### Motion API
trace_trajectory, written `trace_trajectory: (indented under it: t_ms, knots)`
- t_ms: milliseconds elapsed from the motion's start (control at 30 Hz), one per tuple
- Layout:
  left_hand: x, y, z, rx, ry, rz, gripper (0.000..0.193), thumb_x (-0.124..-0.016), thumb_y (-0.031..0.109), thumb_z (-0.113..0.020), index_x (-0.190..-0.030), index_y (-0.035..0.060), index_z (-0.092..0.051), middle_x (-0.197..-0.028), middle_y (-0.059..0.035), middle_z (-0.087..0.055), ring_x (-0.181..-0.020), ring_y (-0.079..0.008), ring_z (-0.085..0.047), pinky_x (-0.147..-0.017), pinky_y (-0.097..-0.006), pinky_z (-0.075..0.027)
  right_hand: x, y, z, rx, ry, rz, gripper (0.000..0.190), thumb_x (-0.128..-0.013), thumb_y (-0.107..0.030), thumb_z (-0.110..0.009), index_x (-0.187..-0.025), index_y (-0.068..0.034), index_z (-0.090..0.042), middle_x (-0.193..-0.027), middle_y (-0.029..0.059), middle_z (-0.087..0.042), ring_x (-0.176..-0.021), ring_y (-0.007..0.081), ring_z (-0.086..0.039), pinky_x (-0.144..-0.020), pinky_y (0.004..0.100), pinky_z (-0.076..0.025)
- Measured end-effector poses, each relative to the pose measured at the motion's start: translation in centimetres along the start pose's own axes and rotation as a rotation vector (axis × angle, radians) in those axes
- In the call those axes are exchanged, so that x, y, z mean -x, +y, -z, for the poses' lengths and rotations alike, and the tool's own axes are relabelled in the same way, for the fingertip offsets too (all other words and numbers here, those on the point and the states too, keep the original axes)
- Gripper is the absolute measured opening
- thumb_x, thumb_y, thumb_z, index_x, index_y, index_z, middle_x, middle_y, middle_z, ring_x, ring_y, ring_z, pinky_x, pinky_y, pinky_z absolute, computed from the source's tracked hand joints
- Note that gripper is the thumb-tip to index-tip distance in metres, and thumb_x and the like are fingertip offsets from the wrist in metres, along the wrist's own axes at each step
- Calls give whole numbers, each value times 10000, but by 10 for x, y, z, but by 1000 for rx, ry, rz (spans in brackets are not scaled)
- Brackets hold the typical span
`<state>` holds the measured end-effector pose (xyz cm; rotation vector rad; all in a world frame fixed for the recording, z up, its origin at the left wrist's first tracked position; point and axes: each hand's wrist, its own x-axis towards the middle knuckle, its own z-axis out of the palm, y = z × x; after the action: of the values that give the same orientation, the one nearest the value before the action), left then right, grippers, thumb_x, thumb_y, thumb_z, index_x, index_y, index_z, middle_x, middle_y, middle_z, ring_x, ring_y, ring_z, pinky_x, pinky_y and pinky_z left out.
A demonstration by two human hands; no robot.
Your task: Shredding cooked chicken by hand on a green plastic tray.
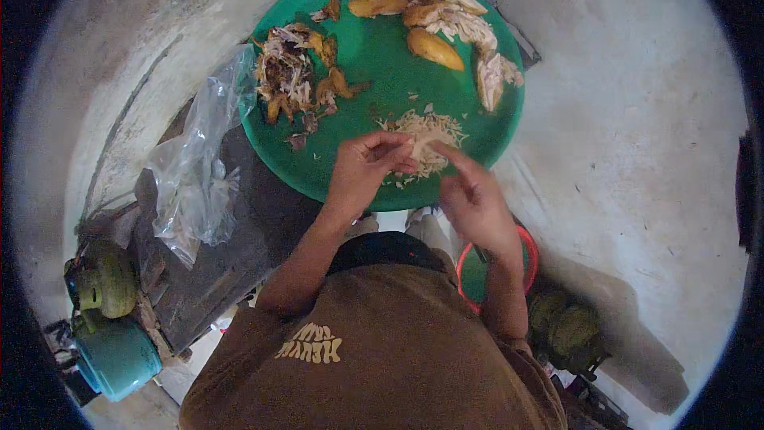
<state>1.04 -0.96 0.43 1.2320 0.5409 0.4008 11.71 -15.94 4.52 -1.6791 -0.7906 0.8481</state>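
Observation:
A round green plastic tray (382, 95) lies before me with cooked chicken on it. Over its near side, the thumb and fingers of my left hand (367, 161) are pinched on what seems to be a small pale piece of chicken meat, mostly hidden by the fingers. My right hand (474, 200) is close by, index finger stretched towards that pinch; motion blurs it, and whether it grips a strand cannot be seen. Beneath both hands is a heap of shredded chicken (441, 128). Larger chicken pieces (453, 21) lie at the far right, and a picked carcass with scraps (286, 71) at the left.
A clear plastic bag (200, 167) rests on a dark wooden surface (250, 215) left of the tray. A red-rimmed basin (528, 257) stands below my right forearm. Green gas cylinders (561, 325) (107, 280) and a light-blue container (119, 358) are lower down. A pale wall (621, 131) curves along the right.

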Motion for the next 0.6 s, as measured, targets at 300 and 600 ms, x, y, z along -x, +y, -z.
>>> trace_trajectory:
  t_ms: [300,600]
  knots:
    - [-7,-2,2,43,56,-31,122,-875,37,-618,-982,-22,-621,-895,-80,-654,-814,-142,-648,-735,-273,-556,2,-7,11,-96,-110,-64,471,-830,20,-426,-1287,-42,-517,-578,-51,-414,-499,43,-384,-468,229,-333]
    - [-6,-6,8,-74,-26,-79,129,-861,21,-630,-983,-21,-624,-872,-60,-656,-749,-116,-632,-695,-253,-537,-3,-3,-2,26,-106,-2,477,-830,21,-437,-1296,-47,-512,-603,-18,-439,-522,55,-409,-482,237,-349]
